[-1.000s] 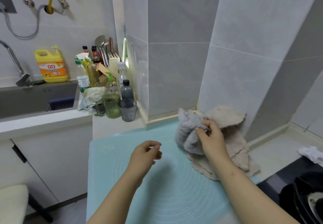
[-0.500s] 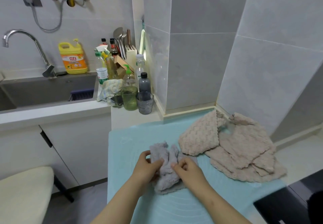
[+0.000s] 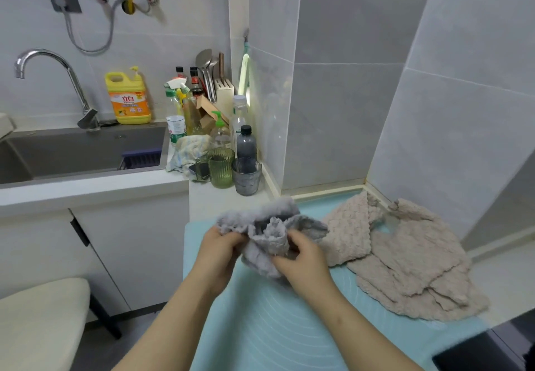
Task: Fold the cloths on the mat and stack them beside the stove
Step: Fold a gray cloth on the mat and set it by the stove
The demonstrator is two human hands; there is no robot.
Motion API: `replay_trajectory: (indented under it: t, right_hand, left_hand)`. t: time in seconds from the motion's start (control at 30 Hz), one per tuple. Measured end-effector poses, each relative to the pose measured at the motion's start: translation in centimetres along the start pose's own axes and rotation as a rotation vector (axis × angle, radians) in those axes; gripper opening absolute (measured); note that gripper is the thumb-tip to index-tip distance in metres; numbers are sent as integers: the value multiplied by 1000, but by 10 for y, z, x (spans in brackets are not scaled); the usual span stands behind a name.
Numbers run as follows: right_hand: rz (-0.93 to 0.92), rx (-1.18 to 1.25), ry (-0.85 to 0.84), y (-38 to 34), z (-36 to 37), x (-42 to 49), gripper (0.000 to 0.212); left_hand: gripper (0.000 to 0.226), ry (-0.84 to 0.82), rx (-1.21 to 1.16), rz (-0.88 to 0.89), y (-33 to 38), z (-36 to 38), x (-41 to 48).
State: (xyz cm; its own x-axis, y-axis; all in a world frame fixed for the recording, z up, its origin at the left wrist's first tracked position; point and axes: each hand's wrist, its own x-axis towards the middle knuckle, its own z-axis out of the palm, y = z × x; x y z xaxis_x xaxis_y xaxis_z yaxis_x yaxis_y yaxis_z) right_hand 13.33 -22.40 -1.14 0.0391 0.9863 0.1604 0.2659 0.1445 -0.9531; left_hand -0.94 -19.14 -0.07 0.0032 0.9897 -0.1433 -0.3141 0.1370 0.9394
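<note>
Grey-tiled kitchen walls (image 3: 347,110) close in a corner where a pale blue mat (image 3: 260,327) covers the table (image 3: 202,199). Both hands hold a grey cloth (image 3: 270,237) bunched between them over the mat's far left part. The left hand (image 3: 215,252) grips its left edge with fingers curled into the pile, and the right hand (image 3: 304,260) pinches a fold on the right. Beige cloths (image 3: 405,257) lie crumpled and unfolded on the mat to the right, touching one another. A dark stove (image 3: 477,353) shows at the lower right. The grey cloth looks light, limp and fluffy, so it will likely sag and keep no shape. Taking two adjacent corners and shaking it flat seems the surest hold before folding.
</note>
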Motion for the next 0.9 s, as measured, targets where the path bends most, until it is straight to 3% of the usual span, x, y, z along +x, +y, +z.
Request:
replay_trajectory:
  t: [0.1,0.17,0.27,0.3,0.37,0.5,0.53,0.57,0.63,0.67,0.8,0.87,0.9]
  right_hand:
    - [-187,-167,35,-16,6,13,33]
    - [-210,-421,-18,-14,10,16,22]
    - [40,-665,-230,9,11,12,20]
    - [166,-632,-283,15,12,9,24]
    - [333,-469,-273,22,13,2,33]
    - [276,-429,3,31,17,3,22]
    - [276,-396,33,31,19,6,23]
    - [285,-353,20,31,21,8,36]
    - [312,-327,-98,36,25,13,57]
    - [343,-347,-168,37,28,13,58]
    - [382,-524,-297,48,30,10,37]
    - [342,-473,-248,47,26,8,13]
    - [325,-438,-198,48,22,6,19]
  left_hand:
    - [37,44,-126,80,10,-9,5]
    - [36,126,-20,15,2,-20,9]
    - [23,218,260,-225,-25,-40,12]
    - [17,215,332,-312,-31,-44,10]
    - [31,224,474,-396,-41,-52,7]
    - [65,345,545,-278,-52,-53,12]
    - [68,338,508,-215,-50,-48,9]
    - [68,315,481,-162,-47,-43,6]
    - [66,234,522,-93,-44,-37,3]
    - [63,191,570,-71,-43,-36,3]
    - [39,-74,863,-182,-46,-45,7]
    - [26,-47,869,-236,-46,-50,9]
    - [17,17,862,-215,-45,-54,10]
